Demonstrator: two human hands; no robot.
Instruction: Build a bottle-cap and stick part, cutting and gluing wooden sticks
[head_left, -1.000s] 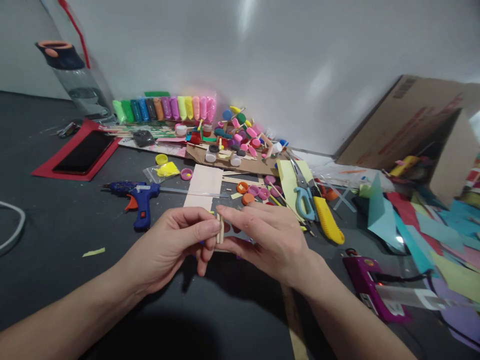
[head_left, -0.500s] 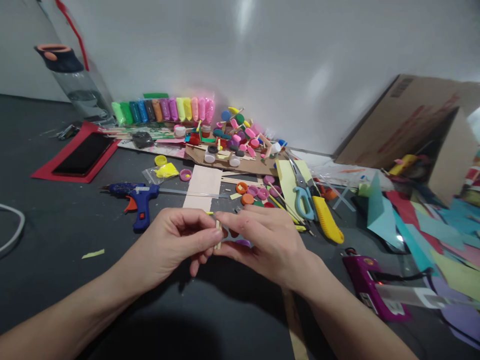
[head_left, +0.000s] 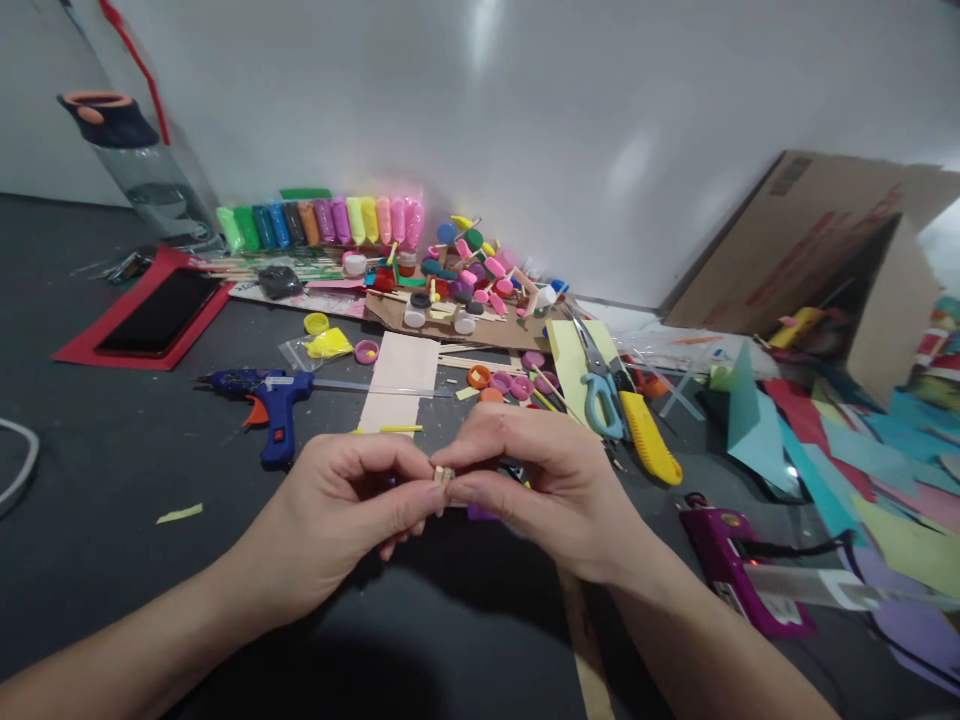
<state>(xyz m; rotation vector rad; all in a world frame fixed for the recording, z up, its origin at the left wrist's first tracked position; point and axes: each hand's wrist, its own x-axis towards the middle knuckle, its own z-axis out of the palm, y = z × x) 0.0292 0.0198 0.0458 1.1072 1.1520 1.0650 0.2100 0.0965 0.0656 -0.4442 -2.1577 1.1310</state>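
Over the big dark table (head_left: pixel 112 450), both hands are to the right of the blue glue gun (head_left: pixel 277 400) and nearer to the person than it is. The left hand (head_left: pixel 349 505) is pinched nearly closed, with its thumb and a finger on the little wood pieces (head_left: pixel 443 476). The right hand (head_left: pixel 540 480) is on the other side, and its thumb and pointing finger are pinched on them too. The little wood pieces are the smallest of all these, to the right of the glue gun and a bit nearer to the person, right where the fingertips meet. To hold them well, I think it is best to pinch softly, line up the ends, and keep one hand steady while the other one nudges, because pieces this small could slip or twist. Their pale ends seem to point up, toward the person's eyes, so the long way looks to run from there down behind the fingers, not sideways toward the glue gun. The fingers hide most of them, so I cannot tell how far down they go, or if they lean
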